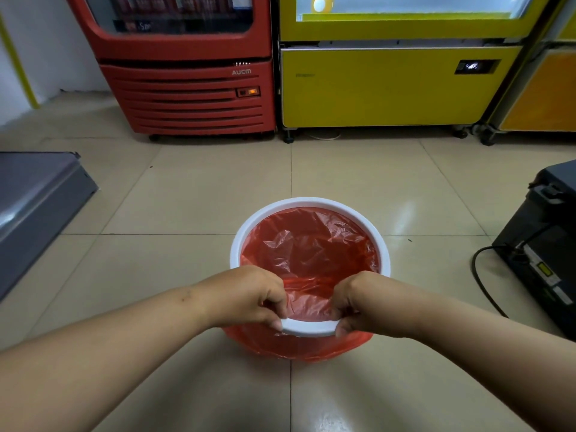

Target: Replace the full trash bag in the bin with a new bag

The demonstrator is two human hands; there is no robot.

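A round white bin (311,203) stands on the tiled floor straight in front of me. A thin red plastic bag (314,247) lines its inside and drapes over the near outer wall. Only crumpled plastic shows inside the bag. My left hand (249,296) pinches the bag's edge against the near rim, left of centre. My right hand (352,304) grips the bag and rim a hand's width to the right. A short stretch of bare white rim shows between my thumbs.
A red drinks cooler (187,88) and a yellow machine (389,85) stand against the far side. A grey cabinet (34,207) lies at the left. A black device (542,244) with a cable (480,275) sits on the floor at the right.
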